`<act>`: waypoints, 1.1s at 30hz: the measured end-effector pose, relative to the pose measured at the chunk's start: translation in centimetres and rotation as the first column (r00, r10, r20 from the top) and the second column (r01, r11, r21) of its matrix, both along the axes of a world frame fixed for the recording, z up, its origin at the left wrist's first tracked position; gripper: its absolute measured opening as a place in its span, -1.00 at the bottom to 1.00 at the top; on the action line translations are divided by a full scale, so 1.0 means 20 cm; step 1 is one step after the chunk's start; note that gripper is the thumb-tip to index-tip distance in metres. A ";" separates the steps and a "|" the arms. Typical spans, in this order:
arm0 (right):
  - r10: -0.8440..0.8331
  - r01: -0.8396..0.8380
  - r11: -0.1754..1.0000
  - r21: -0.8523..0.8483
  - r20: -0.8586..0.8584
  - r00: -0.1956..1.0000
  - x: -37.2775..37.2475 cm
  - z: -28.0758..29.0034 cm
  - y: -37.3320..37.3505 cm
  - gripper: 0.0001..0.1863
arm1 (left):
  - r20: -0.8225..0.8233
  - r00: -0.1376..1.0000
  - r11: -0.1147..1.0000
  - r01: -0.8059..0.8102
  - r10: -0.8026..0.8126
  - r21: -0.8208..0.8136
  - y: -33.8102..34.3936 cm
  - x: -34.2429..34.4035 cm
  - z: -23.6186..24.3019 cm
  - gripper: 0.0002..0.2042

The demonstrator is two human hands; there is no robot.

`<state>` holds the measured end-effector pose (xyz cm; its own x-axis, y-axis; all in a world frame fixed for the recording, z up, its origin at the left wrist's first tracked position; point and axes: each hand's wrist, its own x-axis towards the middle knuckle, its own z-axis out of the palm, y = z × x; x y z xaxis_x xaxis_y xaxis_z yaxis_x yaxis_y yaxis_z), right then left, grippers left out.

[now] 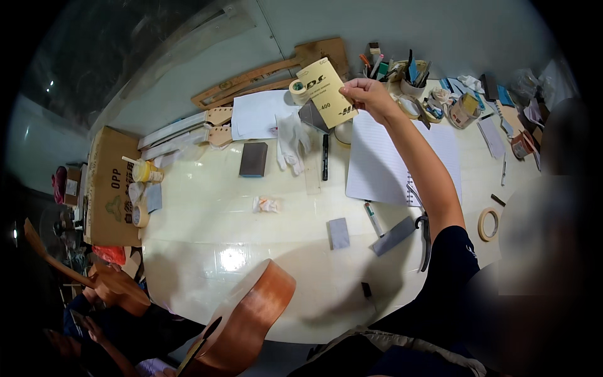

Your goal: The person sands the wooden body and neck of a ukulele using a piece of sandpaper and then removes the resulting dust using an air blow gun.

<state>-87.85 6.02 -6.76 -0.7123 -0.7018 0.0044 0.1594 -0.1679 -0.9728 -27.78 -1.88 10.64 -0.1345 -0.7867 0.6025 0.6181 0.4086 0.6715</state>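
My right hand (369, 97) is stretched out over the far side of the table, thumb and fingers pinching a yellow sheet of sandpaper (326, 88), its printed back showing. Beneath that sheet are a grey sheet (312, 117) and a roll of green-cored tape (298, 89). An orange-brown acoustic guitar (260, 314) leans at the near table edge, tilted, with its neck end toward the lower left. Only a sliver of my left hand (166, 372) shows at the lower edge, closed at the guitar's neck; most of it is cut off.
On the table (195, 207) lie a dark sanding block (253, 159), white gloves (291, 143), a black marker (325, 157), a spiral notebook (383, 169), grey abrasive pads (338, 234) and masking tape (488, 224). A cardboard box (113, 188) stands left. A co-worker holds another guitar (119, 289).
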 end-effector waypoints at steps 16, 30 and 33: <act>-0.278 0.121 0.960 -0.254 -0.785 0.553 1.34 0.49 0.35 -0.84 | 0.216 0.954 0.919 -0.114 0.207 -0.376 -0.23 -0.20 0.02 -0.33; -0.428 0.341 0.879 -0.335 -0.869 0.250 1.91 0.68 0.60 -0.83 | 0.208 0.972 0.961 0.156 -0.109 -0.228 -0.26 -0.22 0.03 -0.50; -0.431 0.364 0.874 -0.321 -0.858 0.280 1.94 0.66 0.59 -0.83 | 0.202 0.972 0.957 0.168 -0.121 -0.236 -0.30 -0.20 0.03 -0.51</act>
